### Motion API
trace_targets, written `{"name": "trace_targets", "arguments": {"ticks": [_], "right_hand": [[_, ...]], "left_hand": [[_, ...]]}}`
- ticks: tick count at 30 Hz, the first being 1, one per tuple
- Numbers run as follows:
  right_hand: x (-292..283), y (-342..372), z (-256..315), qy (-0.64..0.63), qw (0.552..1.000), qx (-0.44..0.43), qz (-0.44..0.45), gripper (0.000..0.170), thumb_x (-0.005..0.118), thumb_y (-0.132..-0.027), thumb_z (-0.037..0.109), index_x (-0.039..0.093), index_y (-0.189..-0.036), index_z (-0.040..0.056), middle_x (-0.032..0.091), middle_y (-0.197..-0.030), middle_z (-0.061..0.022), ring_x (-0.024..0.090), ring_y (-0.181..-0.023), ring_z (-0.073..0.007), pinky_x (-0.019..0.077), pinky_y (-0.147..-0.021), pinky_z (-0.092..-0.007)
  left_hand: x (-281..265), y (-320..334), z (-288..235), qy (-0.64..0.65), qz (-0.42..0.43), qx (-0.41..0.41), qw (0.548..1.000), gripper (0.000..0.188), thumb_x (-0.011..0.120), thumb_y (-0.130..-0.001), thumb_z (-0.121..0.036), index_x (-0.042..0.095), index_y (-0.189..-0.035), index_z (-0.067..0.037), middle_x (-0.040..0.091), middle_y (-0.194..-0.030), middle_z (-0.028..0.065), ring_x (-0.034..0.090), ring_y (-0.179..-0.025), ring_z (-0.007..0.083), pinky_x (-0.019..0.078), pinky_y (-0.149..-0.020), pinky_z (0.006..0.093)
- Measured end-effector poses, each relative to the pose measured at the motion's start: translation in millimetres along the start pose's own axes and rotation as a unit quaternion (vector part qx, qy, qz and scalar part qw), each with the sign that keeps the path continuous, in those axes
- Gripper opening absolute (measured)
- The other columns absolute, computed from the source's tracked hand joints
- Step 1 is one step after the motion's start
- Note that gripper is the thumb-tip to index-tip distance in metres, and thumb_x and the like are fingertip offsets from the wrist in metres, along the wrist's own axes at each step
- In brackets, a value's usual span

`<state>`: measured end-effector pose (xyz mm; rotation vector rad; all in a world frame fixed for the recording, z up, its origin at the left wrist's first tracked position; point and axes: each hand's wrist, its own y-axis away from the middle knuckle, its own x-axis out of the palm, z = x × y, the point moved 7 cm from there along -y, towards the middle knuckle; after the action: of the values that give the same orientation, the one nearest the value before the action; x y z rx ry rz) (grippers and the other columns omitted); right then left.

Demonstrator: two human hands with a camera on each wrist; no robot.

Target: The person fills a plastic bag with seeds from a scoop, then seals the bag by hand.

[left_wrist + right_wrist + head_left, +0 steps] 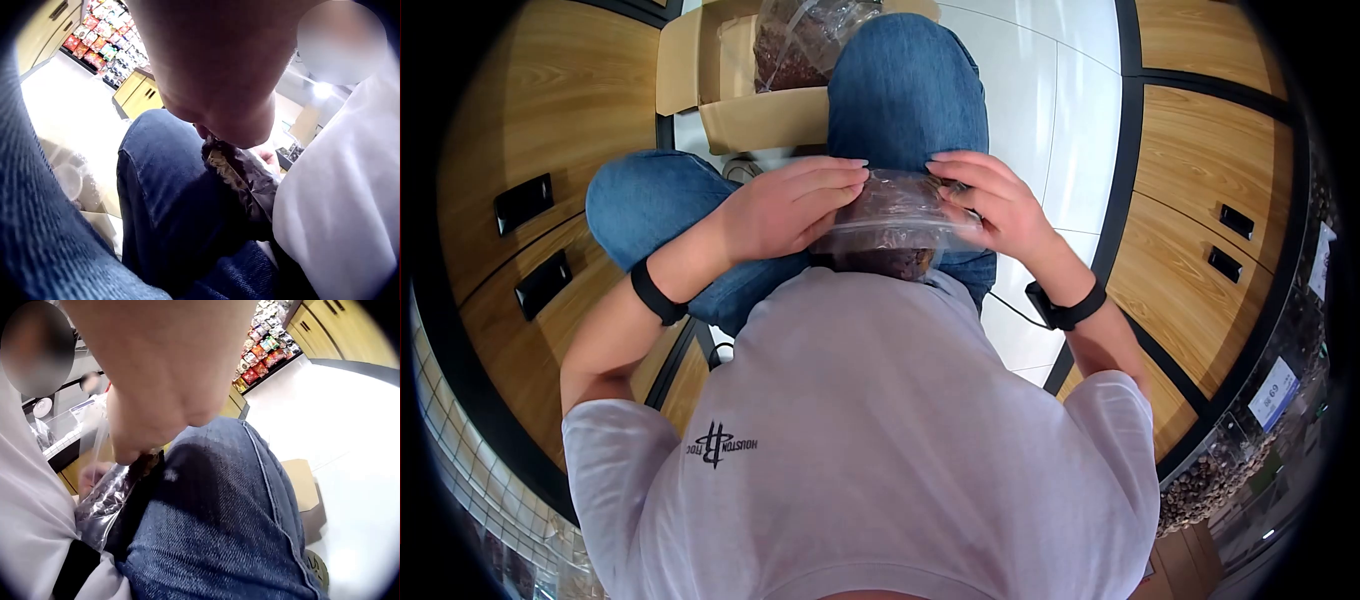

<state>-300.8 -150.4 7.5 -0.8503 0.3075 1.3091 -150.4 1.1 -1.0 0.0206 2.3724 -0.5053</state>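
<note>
A clear zip bag (890, 238) with dark brown contents lies on the lap, against the shirt front. Its pale zip strip runs across the bag between both hands in the head view. The left hand (792, 207) pinches the bag's left side, fingers over the top film and thumb hidden. At the right side, the right hand (998, 207) holds the film with bent fingers. Crinkled plastic of the bag (247, 181) hangs below the hand in the left wrist view. In the right wrist view the shiny bag (111, 497) rests between shirt and thigh.
An open cardboard box (765, 122) stands beyond the knees, holding a large plastic bag (792, 60) of dark goods. Wooden drawer cabinets (1200, 200) flank both sides. Bins of goods with a price tag (1273, 392) are at the right. Bent knees (905, 90) frame the lap.
</note>
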Motion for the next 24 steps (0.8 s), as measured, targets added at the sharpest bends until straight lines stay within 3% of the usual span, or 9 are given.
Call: {"name": "trace_targets", "arguments": {"ticks": [1,4,8,11,14,16,17,19,24], "right_hand": [[1,-3,-1,-0.027,0.999,-0.008,0.029,0.026,0.076,-0.077,0.001,0.05,-0.078,0.002,0.065,-0.122,-0.0186,0.062,-0.118,-0.037,0.0543,-0.093,-0.0406],[14,-7,-4,-0.059,0.995,0.02,0.077,0.033,0.074,-0.079,0.001,0.042,-0.073,0.0041,0.065,-0.124,-0.0205,0.061,-0.121,-0.0381,0.0533,-0.096,-0.0429],[19,-17,2,-0.077,0.991,-0.022,0.105,0.03,0.072,-0.08,0.0,0.043,-0.076,0.0047,0.062,-0.13,-0.022,0.058,-0.125,-0.0393,0.0516,-0.099,-0.0441],[24,-18,1,-0.115,0.989,0.01,0.094,0.026,0.067,-0.079,-0.002,0.042,-0.075,0.0036,0.063,-0.131,-0.018,0.06,-0.124,-0.0333,0.0525,-0.099,-0.0382],[20,-22,0,-0.188,0.973,0.111,0.075,0.015,0.067,-0.077,-0.002,0.058,-0.089,0.002,0.064,-0.13,-0.0158,0.061,-0.122,-0.0329,0.0517,-0.1,-0.0387],[20,-24,-1,-0.172,0.957,0.198,0.122,0.042,0.065,-0.074,-0.005,0.065,-0.115,0.0029,0.064,-0.13,-0.0137,0.062,-0.119,-0.0331,0.0511,-0.101,-0.0398],[23,-22,-4,-0.172,0.957,0.199,0.121,0.042,0.065,-0.074,-0.005,0.065,-0.115,0.0029,0.064,-0.13,-0.0137,0.062,-0.119,-0.0331,0.0511,-0.101,-0.0398],[22,-21,9,-0.076,0.994,0.025,0.072,0.061,0.063,-0.072,-0.007,0.062,-0.131,0.0074,0.064,-0.13,-0.0118,0.063,-0.118,-0.0323,0.0507,-0.102,-0.0423],[25,-12,10,-0.069,0.995,0.022,0.065,0.055,0.065,-0.075,0.0,0.064,-0.129,0.0087,0.064,-0.132,-0.0102,0.061,-0.121,-0.0314,0.0469,-0.106,-0.0458]], "left_hand": [[0,0,-1,-0.009,-0.007,-0.002,1.0,0.038,0.067,-0.08,0.008,0.061,-0.118,0.001,0.065,-0.124,0.018,0.063,-0.117,0.0343,0.0535,-0.098,0.0434],[0,2,-2,0.012,-0.017,-0.021,1.0,0.042,0.068,-0.079,0.008,0.059,-0.12,-0.001,0.065,-0.124,0.0182,0.064,-0.116,0.0352,0.0538,-0.098,0.0423],[-2,-1,-8,0.038,-0.028,-0.071,0.996,0.05,0.069,-0.078,0.007,0.056,-0.126,-0.002,0.063,-0.127,0.02,0.063,-0.117,0.0357,0.0532,-0.098,0.0426],[-2,-3,-7,0.082,0.013,-0.158,0.984,0.062,0.066,-0.077,0.01,0.051,-0.137,-0.001,0.059,-0.131,0.0193,0.059,-0.119,0.0364,0.0496,-0.101,0.0432],[3,-1,-6,0.075,0.037,-0.144,0.986,0.071,0.061,-0.076,0.013,0.047,-0.144,-0.003,0.056,-0.13,0.0172,0.055,-0.119,0.0363,0.0443,-0.106,0.0433],[4,0,-5,0.084,0.051,-0.116,0.988,0.072,0.058,-0.075,0.013,0.05,-0.144,-0.005,0.055,-0.126,0.015,0.054,-0.117,0.0356,0.0415,-0.107,0.0428],[4,0,-3,0.085,0.052,-0.115,0.988,0.072,0.058,-0.075,0.013,0.05,-0.144,-0.005,0.055,-0.126,0.015,0.054,-0.117,0.0356,0.0415,-0.107,0.0428],[2,1,-3,0.089,0.043,-0.108,0.989,0.066,0.059,-0.075,0.012,0.056,-0.139,-0.006,0.057,-0.122,0.0143,0.055,-0.116,0.0351,0.0413,-0.108,0.0433],[6,-1,-2,0.094,0.044,-0.086,0.991,0.06,0.064,-0.078,0.009,0.058,-0.136,-0.005,0.057,-0.127,0.0145,0.053,-0.123,0.037,0.0425,-0.108,0.0441]]}}
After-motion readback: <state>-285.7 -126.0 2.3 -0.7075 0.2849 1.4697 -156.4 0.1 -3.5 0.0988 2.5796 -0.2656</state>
